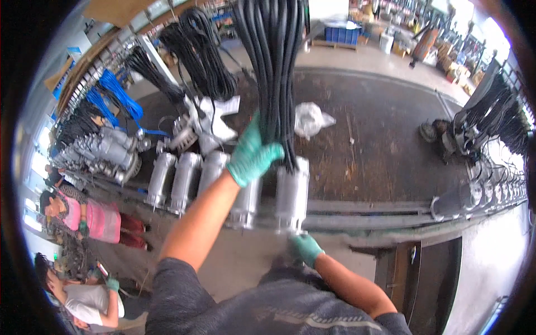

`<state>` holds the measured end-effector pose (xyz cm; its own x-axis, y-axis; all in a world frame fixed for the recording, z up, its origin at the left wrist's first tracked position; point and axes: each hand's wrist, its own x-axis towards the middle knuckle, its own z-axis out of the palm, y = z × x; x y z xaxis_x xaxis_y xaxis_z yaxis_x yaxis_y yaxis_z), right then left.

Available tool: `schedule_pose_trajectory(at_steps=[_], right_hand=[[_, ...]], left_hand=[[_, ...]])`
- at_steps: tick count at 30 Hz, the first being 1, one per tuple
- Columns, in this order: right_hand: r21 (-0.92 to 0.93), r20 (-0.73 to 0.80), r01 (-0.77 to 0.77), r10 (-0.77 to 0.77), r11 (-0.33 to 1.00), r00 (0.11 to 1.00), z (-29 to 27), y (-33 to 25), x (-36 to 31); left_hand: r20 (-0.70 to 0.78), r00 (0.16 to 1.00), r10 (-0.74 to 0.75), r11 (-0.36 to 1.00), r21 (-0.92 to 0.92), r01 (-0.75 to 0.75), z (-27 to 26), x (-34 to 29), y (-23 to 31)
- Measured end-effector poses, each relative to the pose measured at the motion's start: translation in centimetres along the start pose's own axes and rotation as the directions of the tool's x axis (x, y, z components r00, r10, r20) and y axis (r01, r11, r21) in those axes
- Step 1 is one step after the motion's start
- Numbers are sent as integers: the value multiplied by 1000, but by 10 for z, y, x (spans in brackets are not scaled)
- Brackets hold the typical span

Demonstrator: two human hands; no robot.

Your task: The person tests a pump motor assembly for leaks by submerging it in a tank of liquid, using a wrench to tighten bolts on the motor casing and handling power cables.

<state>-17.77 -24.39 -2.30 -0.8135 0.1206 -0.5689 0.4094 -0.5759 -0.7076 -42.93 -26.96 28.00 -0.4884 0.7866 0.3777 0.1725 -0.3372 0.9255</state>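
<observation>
A thick bundle of black cable [273, 72] hangs from above over the table. My left hand [251, 155], in a green glove, grips its lower part with the thumb across the front. Below the bundle is a silver metal cylinder [292, 195] at the table's near edge. My right hand [307, 249], gloved in green too, has its fingers closed at the near end of this cylinder; blur hides part of them. To the left, several similar metal cylinders [187, 181] line the edge, partly behind my left forearm.
The dark table [385, 139] carries a crumpled clear plastic bag [310, 120]. More black cable coils [206, 61] and blue cable coils [120, 95] hang at the left. Metal pump-like parts [109, 153] are piled far left. Two people [89, 218] are at lower left. Cylinders [474, 195] stand right.
</observation>
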Motion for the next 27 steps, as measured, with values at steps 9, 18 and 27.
schedule_pose_trajectory(at_steps=[9,18,27], right_hand=[[-38,-339,32,-43,999,940,-94,-29,-104],[283,-706,299,-13,911,708,-185,51,-202],[389,-834,381,146,839,531,-204,136,-264]], left_hand=[[-107,992,-62,997,38,66,-33,7,-55],[-147,979,138,983,139,-118,-66,129,-17],[-181,983,-35,996,69,48,-73,171,-18]])
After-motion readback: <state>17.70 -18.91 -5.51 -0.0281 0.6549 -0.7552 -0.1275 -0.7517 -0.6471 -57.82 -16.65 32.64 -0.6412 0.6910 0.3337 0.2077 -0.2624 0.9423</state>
